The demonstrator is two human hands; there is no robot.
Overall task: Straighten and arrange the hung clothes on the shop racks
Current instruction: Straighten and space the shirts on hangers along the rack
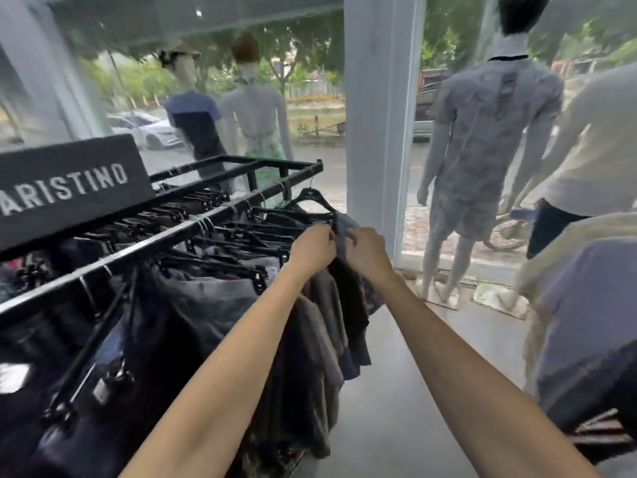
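Two hands: both raised to the far end of the rail, close together, working one item.
Left hand: fingers curled, pinching the top edge of the garment from the rack side.
Right hand: fingers curled on the same top edge from the aisle side; whether it also grips a clip is too blurred to tell.
Garment: grey-blue, last in the row, bunched between the hands; the rest hangs dark below them.
Hanger: black, hooked on the rail just behind the hands, sitting tilted.
Step, as judged: evening the garment on its hanger.
Method, left: hold the top edge firm so the hanger does not swing on its hook.
Method, right: draw the cloth flat away from the left hand, then let it drop straight.
Check: hanger level, hook square on the rail, cloth free of its neighbour.
Risk: a hard tug may pull the cloth loose or drag the next hangers askew.
Row: dark and grey clothes on clip hangers, tightly packed, several at uneven angles.
Rail: black bar running from lower left to the hands.
Sign: black board, white lettering, on top of the rack.
Mannequins: dressed, standing at the window beyond.
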